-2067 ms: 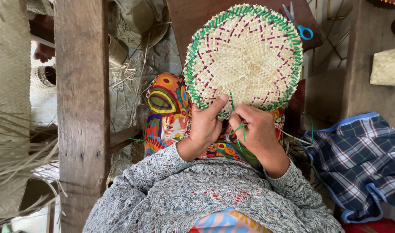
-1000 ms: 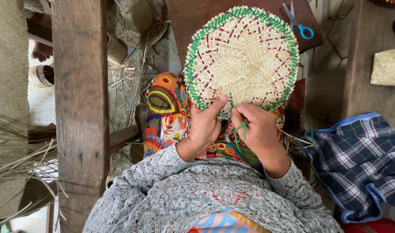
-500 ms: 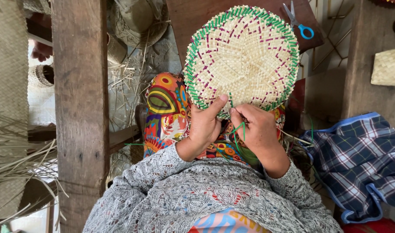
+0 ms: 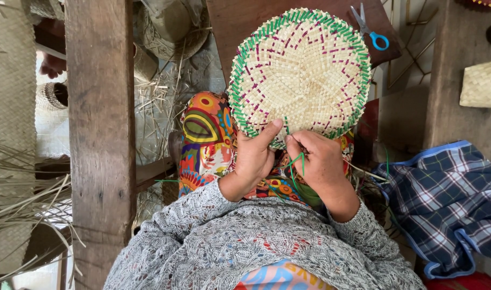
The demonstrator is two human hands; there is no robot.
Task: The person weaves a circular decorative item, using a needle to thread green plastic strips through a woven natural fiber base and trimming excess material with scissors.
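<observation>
STEP: green edging woven into round natural-straw mat (image 4: 302,70) | GRIP: left hand (image 4: 254,156) clamps the rim, right hand (image 4: 320,161) pinches green strip (image 4: 296,161) | NEXT: strip threading judged to need precise tucking.

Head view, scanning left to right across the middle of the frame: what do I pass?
Loose straw strips → wooden post → colourful patterned cloth → left hand → right hand, pinching a green strip at the round woven mat → blue plaid cloth.
</observation>
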